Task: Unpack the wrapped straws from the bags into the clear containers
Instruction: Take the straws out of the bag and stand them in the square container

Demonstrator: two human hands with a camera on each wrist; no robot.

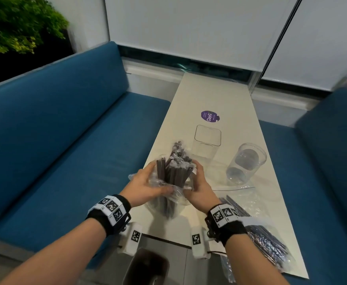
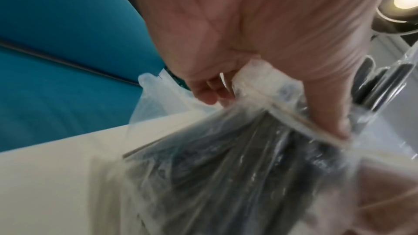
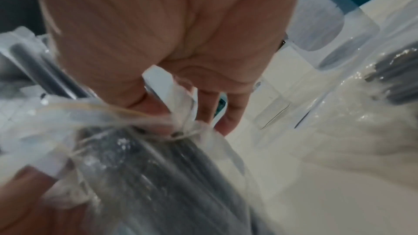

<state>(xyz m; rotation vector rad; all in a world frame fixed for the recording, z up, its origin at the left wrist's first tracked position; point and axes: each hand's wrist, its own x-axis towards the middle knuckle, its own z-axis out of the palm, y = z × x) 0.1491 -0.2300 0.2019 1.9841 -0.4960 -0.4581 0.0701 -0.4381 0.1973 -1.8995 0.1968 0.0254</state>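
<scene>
Both hands are meeting over the near middle of the white table [image 1: 226, 95]. The left hand [image 1: 145, 187] is gripping the rim of a clear plastic bag [image 1: 168, 194], thumb pressing the crumpled film. The right hand [image 1: 199, 188] is pinching the opposite side of the same rim, fingers curling into the plastic. A bundle of dark wrapped straws [image 1: 174, 165] is sticking up out of the bag's mouth between the two hands.

Just beyond, a square clear container [image 1: 206, 140] is standing upright, and a round clear container [image 1: 245, 163] is standing to its right. A purple sticker [image 1: 210, 116] farther along the table is reading "ClayG", the rest unclear. Near the right wrist, more bagged straws [image 1: 265, 241] are lying flat. Blue cushioned benches [image 1: 55, 124] are flanking the table.
</scene>
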